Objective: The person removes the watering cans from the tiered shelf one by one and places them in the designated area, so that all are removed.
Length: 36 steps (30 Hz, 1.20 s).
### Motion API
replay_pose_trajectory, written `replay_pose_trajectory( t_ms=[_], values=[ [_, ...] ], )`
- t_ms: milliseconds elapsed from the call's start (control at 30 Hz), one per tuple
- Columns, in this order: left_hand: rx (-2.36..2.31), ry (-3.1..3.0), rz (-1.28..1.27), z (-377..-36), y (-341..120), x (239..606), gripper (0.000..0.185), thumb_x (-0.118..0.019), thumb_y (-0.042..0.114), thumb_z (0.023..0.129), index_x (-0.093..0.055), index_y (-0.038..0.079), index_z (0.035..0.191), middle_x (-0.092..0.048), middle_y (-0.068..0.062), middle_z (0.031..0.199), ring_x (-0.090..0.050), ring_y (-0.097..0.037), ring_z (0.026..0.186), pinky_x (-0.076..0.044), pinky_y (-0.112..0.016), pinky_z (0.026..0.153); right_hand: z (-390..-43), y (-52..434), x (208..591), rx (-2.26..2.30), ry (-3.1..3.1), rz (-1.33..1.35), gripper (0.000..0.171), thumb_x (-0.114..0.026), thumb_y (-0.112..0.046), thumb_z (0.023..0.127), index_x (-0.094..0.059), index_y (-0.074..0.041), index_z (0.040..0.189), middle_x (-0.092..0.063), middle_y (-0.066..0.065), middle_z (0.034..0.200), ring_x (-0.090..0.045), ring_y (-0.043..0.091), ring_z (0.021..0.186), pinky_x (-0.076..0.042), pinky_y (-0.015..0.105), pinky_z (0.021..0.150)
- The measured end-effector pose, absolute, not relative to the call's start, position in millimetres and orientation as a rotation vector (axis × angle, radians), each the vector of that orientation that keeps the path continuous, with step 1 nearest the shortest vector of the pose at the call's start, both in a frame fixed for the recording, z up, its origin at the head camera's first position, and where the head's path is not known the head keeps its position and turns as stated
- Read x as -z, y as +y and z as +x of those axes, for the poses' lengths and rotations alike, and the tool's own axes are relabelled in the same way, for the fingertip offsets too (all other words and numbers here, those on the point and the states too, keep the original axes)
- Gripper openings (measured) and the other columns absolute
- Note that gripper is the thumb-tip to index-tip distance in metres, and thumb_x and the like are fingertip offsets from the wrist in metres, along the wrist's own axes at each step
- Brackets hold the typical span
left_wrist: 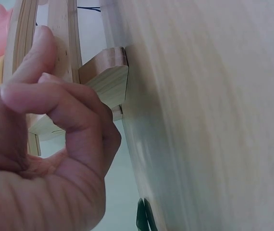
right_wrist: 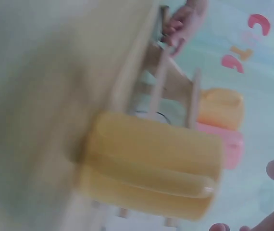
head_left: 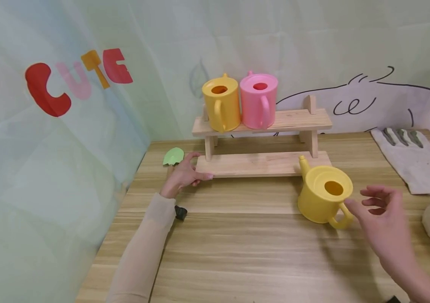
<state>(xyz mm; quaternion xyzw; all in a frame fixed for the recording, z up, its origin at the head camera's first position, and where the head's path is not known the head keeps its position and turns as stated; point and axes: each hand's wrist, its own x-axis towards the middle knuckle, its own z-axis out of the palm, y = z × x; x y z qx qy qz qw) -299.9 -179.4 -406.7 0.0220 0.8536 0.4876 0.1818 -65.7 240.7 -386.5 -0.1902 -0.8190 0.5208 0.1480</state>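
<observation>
Tabletop: squat yellow watering can [head_left: 324, 193], looped handle.

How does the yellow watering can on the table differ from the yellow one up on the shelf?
The table can stands on the tabletop by the right hand; the shelf can stands on the rack's top shelf beside a pink can. Their handles point different ways. Both are yellow, upright, open-topped.

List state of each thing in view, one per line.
yellow watering can: upright on table, handle toward right hand, not held
right hand: open, beside the handle
left hand: fingers curled on the wooden rack's lower shelf end
wooden rack: upright
yellow can on rack: upright, top shelf
pink can: upright, top shelf
</observation>
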Motion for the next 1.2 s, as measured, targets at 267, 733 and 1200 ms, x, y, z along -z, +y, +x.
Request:
replay_pose_trajectory(
  t_ms=[267,733,1200],
  values=[
    [-1.37,2.416,0.057,-299.9,-178.9,406.5,0.104,-0.092,0.015,0.09,-0.025,0.013,0.17,-0.052,-0.002,0.073,-0.051,-0.009,0.05,-0.046,-0.025,0.057,-78.8,240.5,352.1,-1.39,-2.377,-0.352,0.033,-0.078,-0.027,0.103,-0.051,-0.037,0.121,-0.055,-0.025,0.113,-0.053,0.0,0.099,-0.042,0.009,0.081],
    [-1.388,2.41,0.054,-298.7,-178.7,404.6,0.104,-0.093,0.015,0.089,-0.027,0.012,0.17,-0.053,-0.002,0.071,-0.051,-0.01,0.05,-0.046,-0.026,0.058,-116.5,223.0,321.4,-1.308,-2.504,-0.136,0.06,-0.074,-0.034,0.105,-0.047,-0.002,0.148,-0.057,0.007,0.132,-0.05,-0.001,0.108,-0.039,0.008,0.088],
    [-1.384,2.409,0.04,-300.6,-178.5,406.6,0.104,-0.093,0.015,0.089,-0.027,0.013,0.17,-0.053,-0.001,0.07,-0.05,-0.009,0.051,-0.045,-0.024,0.056,-160.0,198.8,293.1,-1.356,-2.582,-0.102,0.068,-0.073,-0.049,0.103,-0.047,-0.008,0.15,-0.06,0.012,0.137,-0.057,0.021,0.12,-0.046,0.019,0.093]
  ],
)
